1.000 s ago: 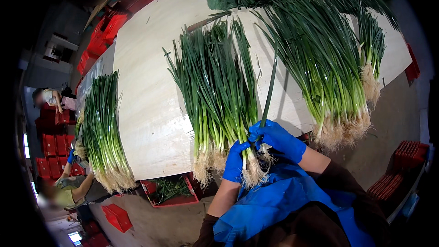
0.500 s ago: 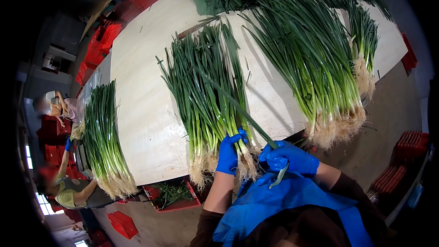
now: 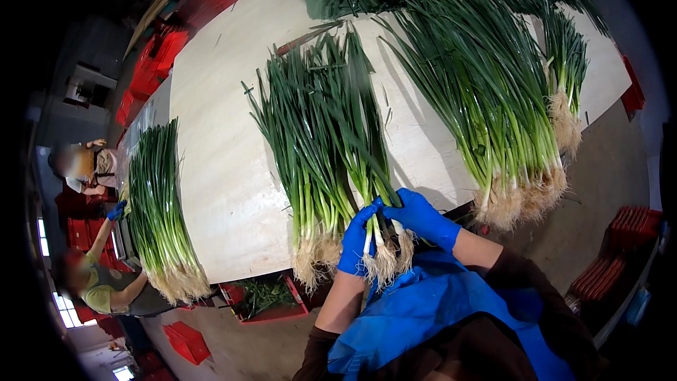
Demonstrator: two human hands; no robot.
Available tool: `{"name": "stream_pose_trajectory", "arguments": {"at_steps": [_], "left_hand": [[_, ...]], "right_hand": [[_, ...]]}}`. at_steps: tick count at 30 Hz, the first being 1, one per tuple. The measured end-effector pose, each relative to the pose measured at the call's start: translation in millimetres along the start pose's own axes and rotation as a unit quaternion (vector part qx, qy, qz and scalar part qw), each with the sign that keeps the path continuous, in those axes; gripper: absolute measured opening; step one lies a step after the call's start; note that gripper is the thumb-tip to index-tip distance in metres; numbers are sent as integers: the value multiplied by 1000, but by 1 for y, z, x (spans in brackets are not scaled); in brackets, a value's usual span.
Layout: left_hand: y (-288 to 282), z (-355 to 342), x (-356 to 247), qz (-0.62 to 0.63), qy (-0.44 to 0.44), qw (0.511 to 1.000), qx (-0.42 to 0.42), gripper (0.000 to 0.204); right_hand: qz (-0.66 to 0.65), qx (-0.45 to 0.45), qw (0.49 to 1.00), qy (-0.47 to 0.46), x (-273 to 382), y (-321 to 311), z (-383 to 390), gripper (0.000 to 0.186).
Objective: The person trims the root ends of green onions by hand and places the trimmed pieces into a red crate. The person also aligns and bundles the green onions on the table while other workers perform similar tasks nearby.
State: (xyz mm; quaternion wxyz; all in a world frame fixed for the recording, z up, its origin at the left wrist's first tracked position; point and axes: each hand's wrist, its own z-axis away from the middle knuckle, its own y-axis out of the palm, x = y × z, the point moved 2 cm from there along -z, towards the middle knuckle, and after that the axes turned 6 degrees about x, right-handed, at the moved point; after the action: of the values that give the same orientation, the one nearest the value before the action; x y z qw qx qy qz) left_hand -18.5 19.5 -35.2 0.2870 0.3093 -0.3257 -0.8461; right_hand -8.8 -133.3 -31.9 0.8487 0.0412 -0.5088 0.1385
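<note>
Both my hands wear blue gloves and meet at the near edge of the table. My left hand (image 3: 357, 240) is closed round the white stems of a small bunch of green onions (image 3: 365, 159), whose roots hang below the fingers. My right hand (image 3: 425, 221) pinches the stems at the right side of this same bunch. The long leaves lie away from me on the table. Touching it on the left is a pile of green onions (image 3: 300, 148), roots toward me.
A large pile of green onions (image 3: 486, 106) lies on the pale table (image 3: 226, 134) at right, another pile (image 3: 159, 204) at left. More leaves cover the far end. Under the near edge stands a red crate (image 3: 300, 296) with green scraps. Two people work at far left.
My right hand has moved up and left from my apron to the bunch. The long leaf it held by me is no longer there; its fingers are now at the stems.
</note>
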Motion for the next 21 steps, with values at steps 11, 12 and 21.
{"name": "stream_pose_trajectory", "arguments": {"at_steps": [11, 12, 21], "left_hand": [[-11, -19, 14, -14, 3, 1000, -10, 29], [-13, -21, 15, -3, -15, 1000, 5, 29], [10, -36, 27, -178, 71, 979, -67, 24]], "right_hand": [[-211, -38, 973, 89, -20, 2, 1, 15], [-207, -42, 973, 89, -20, 2, 2, 14], [-254, -36, 966, 24, -17, 6, 27, 17]]}}
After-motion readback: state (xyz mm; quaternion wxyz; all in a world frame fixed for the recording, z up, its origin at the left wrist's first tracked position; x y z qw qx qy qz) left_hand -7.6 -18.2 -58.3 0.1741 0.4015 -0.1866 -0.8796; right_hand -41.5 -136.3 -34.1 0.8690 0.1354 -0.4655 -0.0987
